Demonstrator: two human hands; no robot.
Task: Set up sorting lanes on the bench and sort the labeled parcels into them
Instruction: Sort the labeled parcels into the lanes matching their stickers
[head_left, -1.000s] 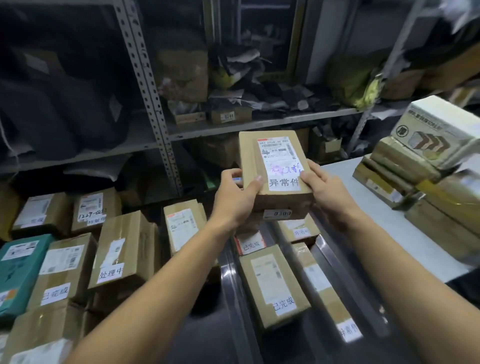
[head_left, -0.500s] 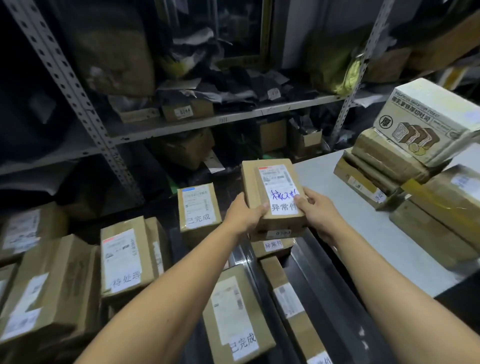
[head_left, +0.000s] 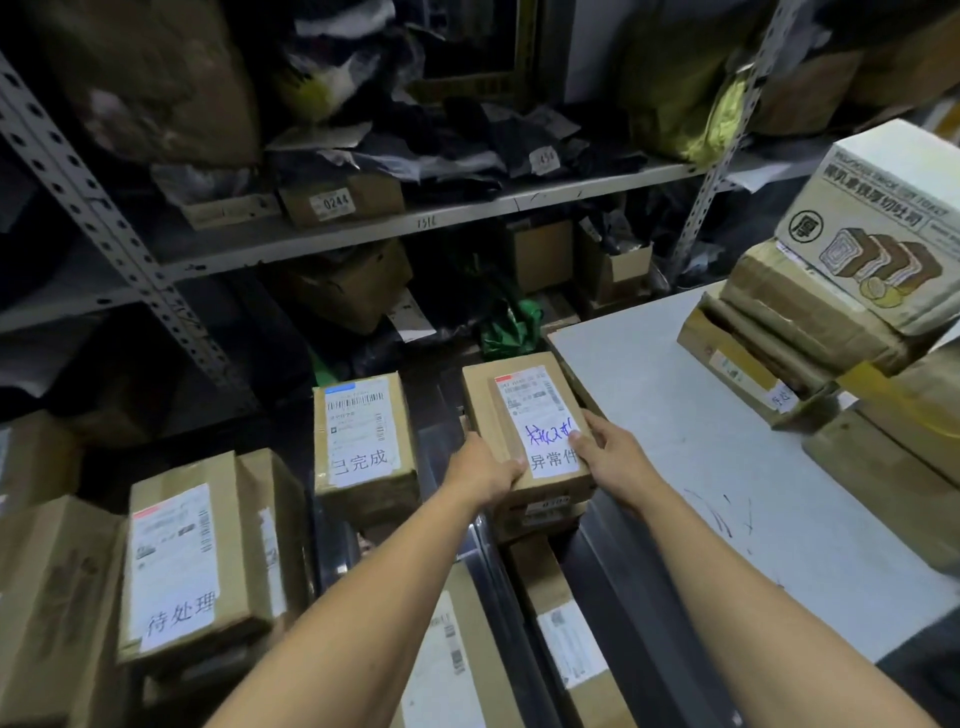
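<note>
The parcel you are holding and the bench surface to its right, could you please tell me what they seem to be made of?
Parcel: brown corrugated cardboard by its look, matte, with a white paper label. Bench surface: smooth pale grey top, perhaps laminate or painted board, scuffed with pen marks.

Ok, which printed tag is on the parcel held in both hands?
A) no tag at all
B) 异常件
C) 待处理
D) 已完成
B: the held parcel, gripped by the left hand and right hand, reads 异常件 under blue handwriting at the near end of its white label.
</note>
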